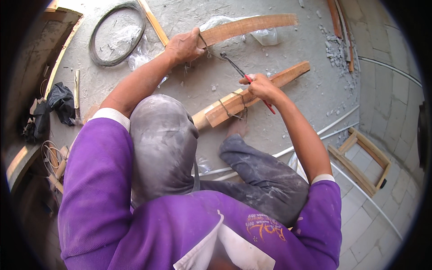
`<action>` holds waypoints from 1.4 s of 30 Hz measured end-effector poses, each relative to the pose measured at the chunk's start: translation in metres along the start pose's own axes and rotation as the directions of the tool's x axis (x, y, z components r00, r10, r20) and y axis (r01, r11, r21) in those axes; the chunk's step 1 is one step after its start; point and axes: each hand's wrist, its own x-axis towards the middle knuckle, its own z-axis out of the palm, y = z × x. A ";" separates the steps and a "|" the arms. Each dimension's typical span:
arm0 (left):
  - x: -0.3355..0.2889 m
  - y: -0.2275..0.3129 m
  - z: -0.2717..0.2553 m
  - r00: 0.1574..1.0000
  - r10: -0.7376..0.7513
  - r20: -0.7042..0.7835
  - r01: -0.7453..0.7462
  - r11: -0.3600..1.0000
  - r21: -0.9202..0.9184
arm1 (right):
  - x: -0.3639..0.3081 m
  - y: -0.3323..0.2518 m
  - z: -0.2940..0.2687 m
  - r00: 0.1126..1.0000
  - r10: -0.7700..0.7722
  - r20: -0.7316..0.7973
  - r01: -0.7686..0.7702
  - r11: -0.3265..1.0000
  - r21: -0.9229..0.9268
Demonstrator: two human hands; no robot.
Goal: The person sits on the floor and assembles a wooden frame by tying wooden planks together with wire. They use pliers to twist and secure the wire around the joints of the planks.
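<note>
My left hand [184, 47] is closed at the near end of a long wooden plank [249, 27], where a dark tie wire [203, 41] loops around the wood. How the fingers grip underneath is hidden. My right hand [262, 87] holds red-handled pincers [235, 66], their dark jaws pointing up and left toward the wired end, apart from it. Below the pincers lies a second length of timber [288, 74], overlapping a shorter piece [202, 119]. Wire bindings [227, 108] wrap both pieces near my bare foot [237, 128].
A coil of wire [91, 42] lies at the far left beside clear plastic and a thin wooden strip [154, 21]. Black plastic bags [61, 102] sit at the left. Rubble [336, 54], white pipes [324, 130] and a small wooden frame [382, 162] lie at the right by the block wall.
</note>
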 end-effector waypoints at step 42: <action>0.005 0.004 -0.005 0.996 -0.052 0.079 0.049 0.998 0.034 | 0.052 -0.029 -0.051 0.848 -0.046 0.528 0.041 0.999 0.022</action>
